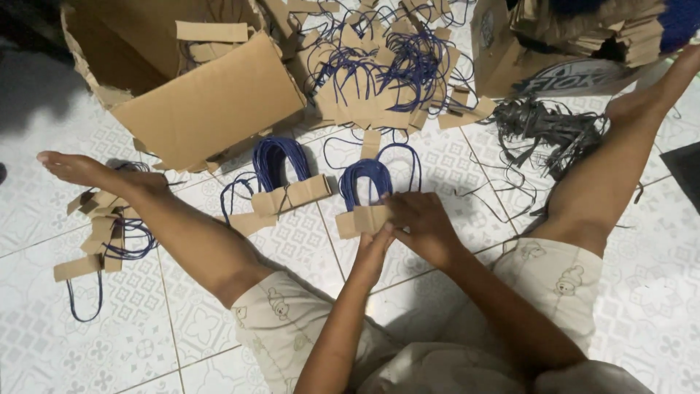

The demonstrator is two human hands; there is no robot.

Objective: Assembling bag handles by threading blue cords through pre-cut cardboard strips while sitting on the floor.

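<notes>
Both hands (pixel 405 230) meet on a stack of brown cardboard strips with blue cord loops (pixel 367 197). Left of the grip stands a second such stack (pixel 284 182); beyond it, a loose heap of corded strips (pixel 379 73). Bare white patterned tile (pixel 467 168) opens rightward.

Both hands — left hand (pixel 373 246), right hand (pixel 419 222) — grip a blue-corded cardboard bundle (pixel 362 208).

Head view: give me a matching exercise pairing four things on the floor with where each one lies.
Things:
1. stack of card handles in both hands
2. second handle stack
3. open cardboard box
4. black strip tangle

Places:
A. upper left, beyond the person's left leg
B. by the person's right leg
C. between the legs, at the hands
D. on the tiles just left of the held stack

Pairs: 1-C, 2-D, 3-A, 4-B
</notes>
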